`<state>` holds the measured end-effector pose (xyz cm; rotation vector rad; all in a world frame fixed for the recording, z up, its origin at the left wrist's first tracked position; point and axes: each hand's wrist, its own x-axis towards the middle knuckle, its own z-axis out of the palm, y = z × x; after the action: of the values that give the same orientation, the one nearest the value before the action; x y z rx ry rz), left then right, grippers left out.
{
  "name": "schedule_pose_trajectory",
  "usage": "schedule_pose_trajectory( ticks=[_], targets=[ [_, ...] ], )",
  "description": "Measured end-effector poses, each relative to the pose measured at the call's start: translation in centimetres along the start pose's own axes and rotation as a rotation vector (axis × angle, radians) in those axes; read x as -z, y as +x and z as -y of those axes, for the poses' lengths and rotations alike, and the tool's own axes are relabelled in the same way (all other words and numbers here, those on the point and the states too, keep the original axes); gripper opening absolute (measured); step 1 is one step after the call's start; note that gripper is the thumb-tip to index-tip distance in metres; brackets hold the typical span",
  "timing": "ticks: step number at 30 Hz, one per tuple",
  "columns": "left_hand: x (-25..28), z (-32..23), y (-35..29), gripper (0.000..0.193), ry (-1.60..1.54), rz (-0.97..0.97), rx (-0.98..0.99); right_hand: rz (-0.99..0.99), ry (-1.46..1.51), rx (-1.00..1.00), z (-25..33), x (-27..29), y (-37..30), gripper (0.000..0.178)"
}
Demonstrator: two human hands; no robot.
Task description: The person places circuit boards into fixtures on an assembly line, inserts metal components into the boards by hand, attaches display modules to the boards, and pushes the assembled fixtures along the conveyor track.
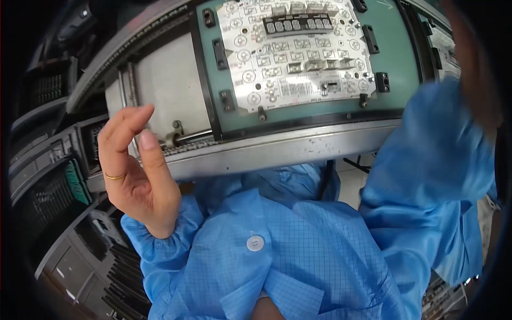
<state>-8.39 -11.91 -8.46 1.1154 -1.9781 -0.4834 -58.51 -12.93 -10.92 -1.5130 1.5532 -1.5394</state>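
Nearest the camera: the person's own chest in a blue grid-patterned smock, one white button at the front.

Left hand: raised off the smock cuff, palm up, fingers loosely curled and parted, thumb standing free. It holds nothing. A thin gold ring sits on one finger. The hand hangs just in front of the metal rail, not touching it — a resting pose, by the look, kept clear of the line.

Right hand: lifted high at the picture's right edge, badly blurred. Cannot tell whether it is open, closed or gripping anything. Its blue sleeve crosses in front of the rail's right end.

Beyond the rail: a green carrier plate lies flat in the conveyor track, a pale circuit board seated in it. Small black clips around the board's edge pin it down, presumably so it stays put while it is worked on. The board carries rows of small grey parts and a dark strip of components near its far edge. Both hands are well apart and neither touches the board.

Left of the carrier: a bare grey plate on the track. Far left, dark racks of stored boards stand edge-on.
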Motion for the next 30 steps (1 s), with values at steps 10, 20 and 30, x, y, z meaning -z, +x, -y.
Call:
schedule_pose_trajectory(
  ticks=[10, 20, 30],
  targets=[
    [-0.9, 8.3, -4.6, 0.022, -0.214, -0.208, 0.357, 0.370, -0.625, 0.240, 9.9, -15.1, -14.0, 0.043],
    [-1.0, 9.6, -4.5, 0.024, -0.209, -0.196, 0.241, 0.274, -0.923, 0.100, 10.4, -19.0, -13.5, 0.026],
    [-1.0, 10.0, -4.5, 0.025, -0.224, -0.197, 0.246, 0.265, -0.883, 0.223, 9.6, -19.7, -13.1, 0.034]
  ],
)
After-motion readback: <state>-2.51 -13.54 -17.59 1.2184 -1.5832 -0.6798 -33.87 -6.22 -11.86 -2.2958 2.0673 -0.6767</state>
